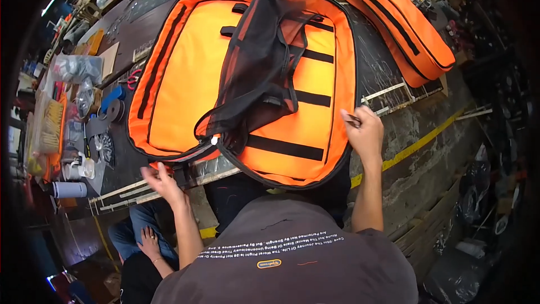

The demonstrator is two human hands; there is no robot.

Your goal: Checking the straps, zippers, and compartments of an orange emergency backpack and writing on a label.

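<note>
An orange bag (188, 79) lies unzipped and spread flat, its two halves joined in the middle. Black mesh panels (256, 62) are bunched over the centre, and black straps (289, 147) cross the right half. My left hand (163, 184), slightly blurred, is at the bag's lower left corner with its fingers apart; whether it touches the edge I cannot tell. Beside the right rim, my right hand (365, 132) is closed, with a small dark thing between thumb and fingers that is too small to name.
A second orange bag (399, 22), zipped, stands at the upper right. Along the table's left lie a tape roll (116, 110), red-handled scissors (134, 79), plastic bags (79, 68) and a white cylinder (70, 190). Another person's hand (149, 243) rests on their leg at the lower left.
</note>
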